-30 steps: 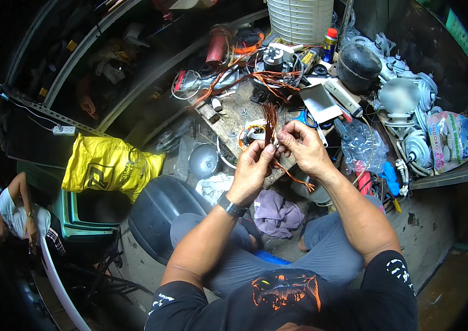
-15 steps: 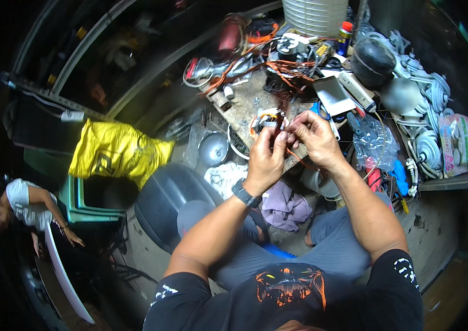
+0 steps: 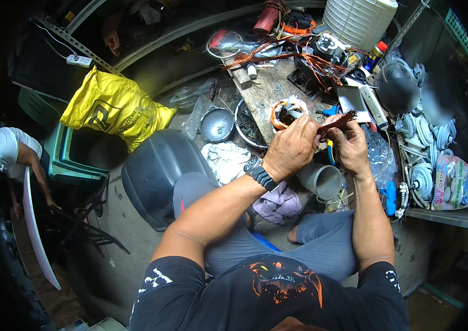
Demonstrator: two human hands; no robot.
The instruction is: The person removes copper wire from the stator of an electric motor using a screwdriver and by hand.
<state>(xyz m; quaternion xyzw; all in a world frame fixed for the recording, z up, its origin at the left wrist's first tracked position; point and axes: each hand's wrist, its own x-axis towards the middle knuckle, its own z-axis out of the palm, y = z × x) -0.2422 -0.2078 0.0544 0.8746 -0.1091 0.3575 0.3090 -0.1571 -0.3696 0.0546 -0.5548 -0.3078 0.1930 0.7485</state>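
Note:
A bundle of fine, dark reddish-brown wires (image 3: 340, 120) is pinched between my two hands, its frayed ends pointing right. My left hand (image 3: 292, 144) is closed around the end nearer to me, its fingers bunched together. With thumb and fingers, my right hand (image 3: 350, 148) grips the bundle farther along. Just beyond my left hand, a ring-shaped part with orange and white wires (image 3: 286, 113) lies on the worn wooden board (image 3: 261, 91). Blue-handled pliers (image 3: 330, 111) lie behind the bundle, partly hidden by it and my hands.
Tangled orange wires (image 3: 319, 66) and a spray can (image 3: 376, 55) crowd the board's far side. Metal bowl (image 3: 217, 126), grey bucket (image 3: 325, 182) and black rounded casing (image 3: 162, 176) stand lower down. White coiled parts (image 3: 421, 176) fill the right shelf. At far left another person (image 3: 19, 151) bends over.
The view has shifted, and both hands appear farther right. The wire bundle, upright before, now lies sideways with its ends to the right. A thin orange wire below my hands no longer shows.

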